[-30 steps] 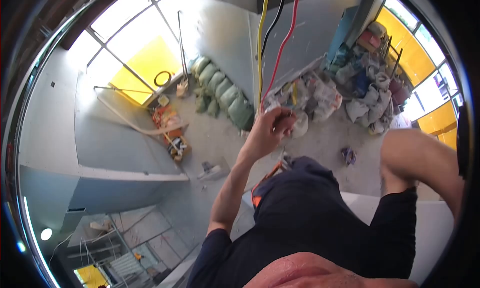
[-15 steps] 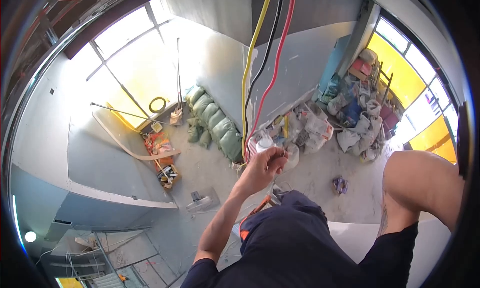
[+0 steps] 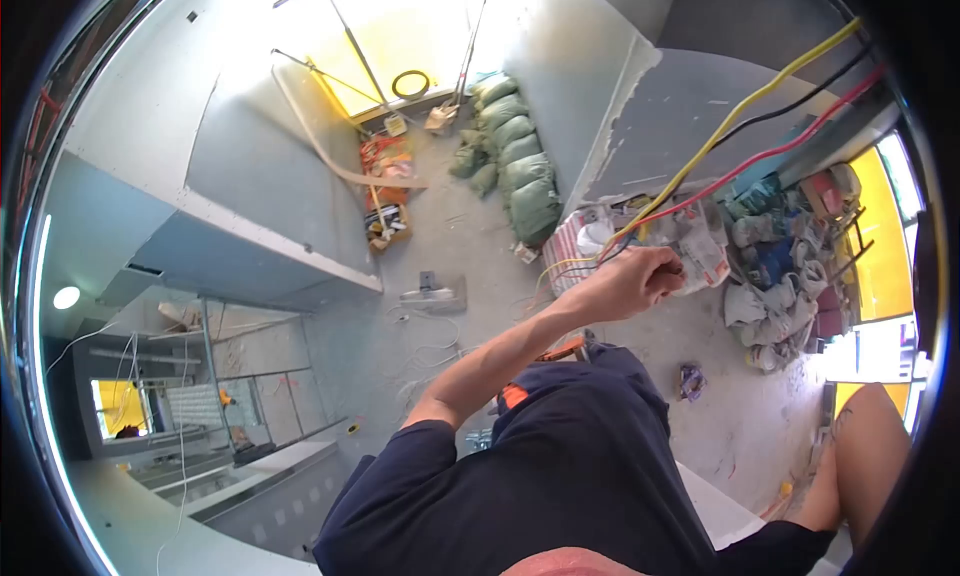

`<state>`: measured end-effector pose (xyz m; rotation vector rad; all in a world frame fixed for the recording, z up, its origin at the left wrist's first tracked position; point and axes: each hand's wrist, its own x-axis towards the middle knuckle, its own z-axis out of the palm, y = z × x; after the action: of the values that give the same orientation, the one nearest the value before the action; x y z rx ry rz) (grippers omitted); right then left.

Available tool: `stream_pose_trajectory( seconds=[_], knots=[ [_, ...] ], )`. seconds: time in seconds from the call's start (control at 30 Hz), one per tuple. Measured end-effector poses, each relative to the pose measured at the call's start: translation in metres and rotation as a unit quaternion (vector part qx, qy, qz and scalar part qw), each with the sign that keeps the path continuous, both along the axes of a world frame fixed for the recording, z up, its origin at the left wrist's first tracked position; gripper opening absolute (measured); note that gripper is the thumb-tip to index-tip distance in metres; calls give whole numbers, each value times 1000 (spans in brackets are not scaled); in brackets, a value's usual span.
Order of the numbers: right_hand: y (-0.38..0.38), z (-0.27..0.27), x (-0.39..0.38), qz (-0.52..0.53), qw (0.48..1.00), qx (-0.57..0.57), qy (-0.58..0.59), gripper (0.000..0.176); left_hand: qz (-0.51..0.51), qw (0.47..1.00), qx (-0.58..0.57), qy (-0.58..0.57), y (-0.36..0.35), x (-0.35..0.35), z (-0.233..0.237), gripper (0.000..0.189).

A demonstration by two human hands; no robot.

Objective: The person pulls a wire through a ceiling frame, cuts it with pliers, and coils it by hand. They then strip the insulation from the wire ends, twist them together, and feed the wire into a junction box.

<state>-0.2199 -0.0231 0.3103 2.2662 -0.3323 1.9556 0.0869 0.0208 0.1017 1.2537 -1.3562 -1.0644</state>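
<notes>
My left hand (image 3: 640, 276) is stretched out ahead of me and closed around the lower ends of three hanging cables: a yellow cable (image 3: 760, 91), a black cable (image 3: 790, 106) and a red cable (image 3: 770, 156). They run from my fist up to the upper right. Loose yellow and dark ends curl just left of the fist. My right arm (image 3: 865, 456) shows bent at the right edge, its hand out of sight. I look down from a height onto a concrete floor.
Green sandbags (image 3: 515, 166) lie stacked by a grey drywall partition (image 3: 660, 106). A heap of white bags and debris (image 3: 770, 266) fills the right side. An orange tool pile (image 3: 385, 191), a floor fan (image 3: 432, 296) and loose white wires lie below.
The view has swung left and tilted, so the cables now slant to the upper right instead of running straight up. My left hand stays closed on them. My right arm has dropped lower right.
</notes>
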Motion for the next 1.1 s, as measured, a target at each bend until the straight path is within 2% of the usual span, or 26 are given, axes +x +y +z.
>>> stream_pose_trajectory(
  seconds=[0.07, 0.37, 0.47, 0.57, 0.63, 0.73, 0.97, 1.03, 1.1],
  knots=[
    [3, 0, 2, -1, 1000, -3, 7, 45, -4, 1000, 21, 7, 4, -3, -1, 17],
    [13, -3, 9, -6, 999, -35, 11, 45, -16, 1000, -22, 11, -4, 0, -3, 15],
    [13, -7, 13, -6, 999, -46, 10, 45, -31, 999, 27, -21, -9, 4, 11, 16],
    [13, -5, 13, -9, 999, -45, 15, 46, -20, 999, 21, 26, -9, 4, 11, 14],
    [12, -5, 14, -9, 999, -39, 15, 46, -18, 999, 37, 10, -10, 10, 16, 15],
    [8, -4, 13, -4, 1000, -24, 20, 46, -12, 1000, -8, -15, -12, 8, 6, 16],
    [9, -1, 14, -2, 999, -34, 20, 46, -30, 998, -2, -47, -13, 8, 2, 14],
    [10, -1, 16, 0, 999, -41, 19, 46, -11, 998, -52, -38, -16, 5, -10, 13],
    [13, 0, 16, 3, 998, -52, 17, 46, -22, 998, -33, -42, -17, 10, 8, 12]
  ],
)
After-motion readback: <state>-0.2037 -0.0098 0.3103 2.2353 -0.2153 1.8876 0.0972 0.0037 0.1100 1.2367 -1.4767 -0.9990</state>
